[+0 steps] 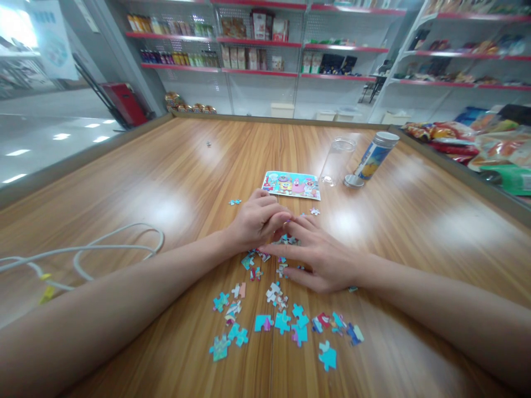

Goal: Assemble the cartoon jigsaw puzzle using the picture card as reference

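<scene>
Over a pile of small jigsaw puzzle pieces (286, 240) on the wooden table, both hands meet at the fingertips. My left hand (259, 220) is closed, its fingers curled inward; whatever they hold, if anything, is hidden. Palm down, my right hand (321, 255) has its fingers stretched apart over the pile, partly covering it. Just beyond the hands lies a cartoon picture card (291, 184). Loose blue pieces (282, 321) are scattered nearer to me, with a white piece (274, 293) among them. One small piece (315, 211) sits beyond my right fingers.
A clear plastic jar (338, 160) and a blue can with a metal lid (373, 157) stand at the back right. A pale cable (120, 247) loops at the left. Bagged snacks (489, 146) lie past the right edge; stocked shelves (257, 41) line the wall.
</scene>
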The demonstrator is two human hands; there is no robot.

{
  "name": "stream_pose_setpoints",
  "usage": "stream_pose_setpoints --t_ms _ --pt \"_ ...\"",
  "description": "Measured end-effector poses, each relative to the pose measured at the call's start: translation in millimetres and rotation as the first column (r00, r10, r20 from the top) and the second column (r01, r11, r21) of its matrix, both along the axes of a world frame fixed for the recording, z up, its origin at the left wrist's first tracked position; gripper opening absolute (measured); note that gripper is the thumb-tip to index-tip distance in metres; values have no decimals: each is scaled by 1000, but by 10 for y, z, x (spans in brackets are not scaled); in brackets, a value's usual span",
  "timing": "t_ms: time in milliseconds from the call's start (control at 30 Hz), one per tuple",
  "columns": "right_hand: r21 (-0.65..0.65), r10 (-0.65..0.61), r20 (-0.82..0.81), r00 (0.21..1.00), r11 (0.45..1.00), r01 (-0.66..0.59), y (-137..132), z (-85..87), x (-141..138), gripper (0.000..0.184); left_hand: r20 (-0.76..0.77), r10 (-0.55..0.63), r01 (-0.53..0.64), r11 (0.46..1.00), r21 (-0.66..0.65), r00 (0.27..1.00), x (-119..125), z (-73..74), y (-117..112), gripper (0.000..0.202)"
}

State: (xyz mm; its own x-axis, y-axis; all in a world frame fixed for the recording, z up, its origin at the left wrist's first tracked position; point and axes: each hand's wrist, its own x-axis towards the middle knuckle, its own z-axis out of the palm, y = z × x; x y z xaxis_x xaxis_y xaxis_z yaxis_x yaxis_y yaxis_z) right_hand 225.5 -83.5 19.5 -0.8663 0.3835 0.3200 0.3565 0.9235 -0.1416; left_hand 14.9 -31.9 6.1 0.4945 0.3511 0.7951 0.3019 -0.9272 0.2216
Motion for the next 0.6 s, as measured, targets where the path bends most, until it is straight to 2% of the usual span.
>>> stream_pose_setpoints --t_ms 100,167,267,400,467,600 --pt "-19 10 -55 998 1000 -11 4 7 -3 50 -20 35 -35 999 5 999 0 -9 7 45" --pt "-50 4 -158 987 999 -12 27 -2 7 41 -35 80 -81 996 -28 996 -7 -14 15 46" --pt "-77 -78 -301 950 995 57 83 -45 31 27 -57 171 -176 979 -107 984 -19 -24 34 41" --pt "-93 -209 -258 943 977 191 147 -123 43 28 -111 275 -292 939 -183 955 -26 -64 87 22" --pt "-98 -222 -223 949 974 205 163 -144 41 26 -148 246 -273 941 -202 958 -29 -87 116 16" --pt "-91 -260 -204 944 965 246 172 -148 40 16 -189 138 -181 956 -230 972 -40 -73 124 17"
